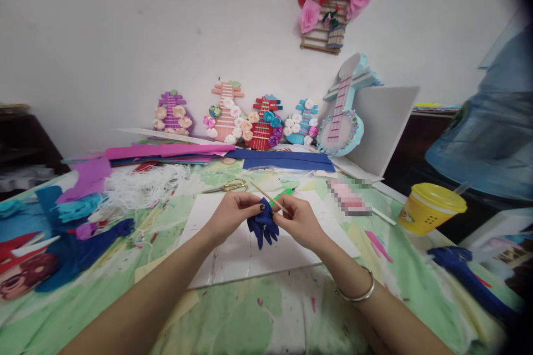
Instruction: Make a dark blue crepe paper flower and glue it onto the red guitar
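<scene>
The left hand [235, 213] and right hand [300, 221] nearly meet, both pinching a dark blue piece [263, 227]; the right also grips a slender wooden stick [266, 192]. Held above a smooth, flat white board [225, 260], the piece looks soft and gathered, its lower edge split into pointed, petal-like strips. Beyond lie gold-handled scissors [235, 184] and tangled white string [137, 194] on the green-patterned surface [250, 310].

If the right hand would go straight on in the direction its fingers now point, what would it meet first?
The right hand would probably meet the blue piece first, right at its fingertips, then the left hand; the exact depth is unclear from this view.
</scene>
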The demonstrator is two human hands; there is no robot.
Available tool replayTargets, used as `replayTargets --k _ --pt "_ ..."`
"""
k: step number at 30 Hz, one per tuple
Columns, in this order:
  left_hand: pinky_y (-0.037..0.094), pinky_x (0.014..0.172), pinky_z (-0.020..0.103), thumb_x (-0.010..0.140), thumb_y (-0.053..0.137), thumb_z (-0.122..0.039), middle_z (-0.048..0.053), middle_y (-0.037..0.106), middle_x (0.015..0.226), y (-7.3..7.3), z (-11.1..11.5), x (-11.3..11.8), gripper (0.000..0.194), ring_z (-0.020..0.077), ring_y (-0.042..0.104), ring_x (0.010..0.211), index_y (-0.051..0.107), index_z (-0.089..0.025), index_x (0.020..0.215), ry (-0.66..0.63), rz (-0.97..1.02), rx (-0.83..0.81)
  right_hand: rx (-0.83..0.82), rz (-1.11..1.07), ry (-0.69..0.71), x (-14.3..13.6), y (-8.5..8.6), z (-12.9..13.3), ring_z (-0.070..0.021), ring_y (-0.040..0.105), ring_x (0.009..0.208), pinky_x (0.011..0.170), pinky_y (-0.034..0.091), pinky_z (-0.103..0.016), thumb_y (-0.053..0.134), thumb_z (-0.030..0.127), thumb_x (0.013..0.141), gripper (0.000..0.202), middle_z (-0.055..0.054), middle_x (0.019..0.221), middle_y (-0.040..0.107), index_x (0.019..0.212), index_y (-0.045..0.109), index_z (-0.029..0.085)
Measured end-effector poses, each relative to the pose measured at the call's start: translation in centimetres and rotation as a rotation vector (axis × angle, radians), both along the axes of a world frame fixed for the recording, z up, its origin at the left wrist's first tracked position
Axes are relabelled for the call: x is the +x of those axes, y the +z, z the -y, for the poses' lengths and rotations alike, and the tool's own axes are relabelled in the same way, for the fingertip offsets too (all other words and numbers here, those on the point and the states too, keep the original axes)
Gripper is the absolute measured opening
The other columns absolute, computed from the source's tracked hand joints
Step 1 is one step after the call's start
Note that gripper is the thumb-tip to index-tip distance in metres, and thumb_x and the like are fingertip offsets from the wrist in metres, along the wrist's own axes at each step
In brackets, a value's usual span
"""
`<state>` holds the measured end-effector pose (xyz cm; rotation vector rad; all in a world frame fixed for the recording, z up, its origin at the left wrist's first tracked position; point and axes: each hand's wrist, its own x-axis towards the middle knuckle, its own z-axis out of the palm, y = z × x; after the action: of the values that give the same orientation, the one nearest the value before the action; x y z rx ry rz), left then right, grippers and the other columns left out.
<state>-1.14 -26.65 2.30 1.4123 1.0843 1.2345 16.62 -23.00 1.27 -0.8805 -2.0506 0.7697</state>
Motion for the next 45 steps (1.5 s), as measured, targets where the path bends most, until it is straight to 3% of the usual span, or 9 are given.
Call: replayTargets --k 6,11,20,27,31,36,45 --pt "0.047 0.054 0.024 0.067 0.069 -0.028 0.004 0.069 0.066 0.2 0.0 -0.2 0.017 0.0152 0.062 0.059 0.071 -0.013 0.075 0.094 -0.028 -0.012 0.306 0.168 -0.055 0.8 0.8 -0.1 -0.0095 0.046 0.054 0.054 0.029 -0.021 0.044 0.033 0.089 0.027 0.001 0.060 0.056 0.075 0.063 0.019" --pt "0.049 0.056 0.025 0.067 0.069 -0.027 0.005 0.069 0.067 -0.1 -0.1 -0.2 0.019 0.0157 0.063 0.060 0.071 -0.012 0.078 0.092 -0.025 -0.017 0.435 0.218 -0.140 1.3 0.5 -0.8 -0.0115 0.052 0.057 0.055 0.029 -0.022 0.044 0.034 0.090 0.030 -0.002 0.066 0.064 0.078 0.068 0.021" --pt "0.052 0.065 0.026 0.065 0.073 -0.030 0.007 0.072 0.082 -0.4 -0.4 -0.6 0.030 0.0178 0.066 0.072 0.072 -0.014 0.091 0.048 -0.022 -0.020 0.489 0.266 -0.197 1.3 0.4 -0.8 -0.0124 0.055 0.062 0.058 0.032 -0.023 0.049 0.033 0.089 0.026 -0.002 0.068 0.066 0.078 0.069 0.021" --pt "0.043 0.045 0.023 0.072 0.065 -0.039 0.003 0.061 0.057 0.4 0.2 -0.2 0.030 0.0125 0.054 0.051 0.073 -0.012 0.081 0.105 -0.055 -0.003 0.523 0.243 -0.207 1.1 0.2 -0.6 -0.0136 0.055 0.064 0.060 0.034 -0.024 0.050 0.033 0.088 0.026 -0.004 0.067 0.065 0.077 0.069 0.020" --pt "0.044 0.053 0.023 0.072 0.066 -0.035 0.002 0.063 0.057 0.4 0.1 -0.2 0.022 0.0121 0.055 0.056 0.073 -0.014 0.072 0.129 -0.080 0.029 0.553 0.226 -0.212 0.9 0.0 -0.4 -0.0135 0.054 0.062 0.061 0.035 -0.024 0.050 0.033 0.088 0.026 -0.004 0.065 0.064 0.076 0.069 0.020" --pt "0.046 0.057 0.025 0.066 0.068 -0.027 0.004 0.070 0.066 0.5 0.0 -0.3 0.014 0.0153 0.060 0.061 0.074 -0.015 0.073 0.157 -0.098 0.041 0.591 0.185 -0.232 0.8 0.0 -0.1 -0.0145 0.055 0.066 0.063 0.036 -0.025 0.050 0.032 0.089 0.026 -0.005 0.066 0.064 0.076 0.069 0.020" --pt "0.053 0.061 0.027 0.062 0.072 -0.024 0.006 0.073 0.073 0.1 0.0 -0.3 0.019 0.0192 0.067 0.065 0.074 -0.015 0.078 0.178 -0.048 0.016 0.594 0.159 -0.244 0.6 0.4 0.0 -0.0153 0.055 0.068 0.065 0.035 -0.027 0.054 0.031 0.086 0.020 -0.004 0.069 0.065 0.077 0.067 0.020"
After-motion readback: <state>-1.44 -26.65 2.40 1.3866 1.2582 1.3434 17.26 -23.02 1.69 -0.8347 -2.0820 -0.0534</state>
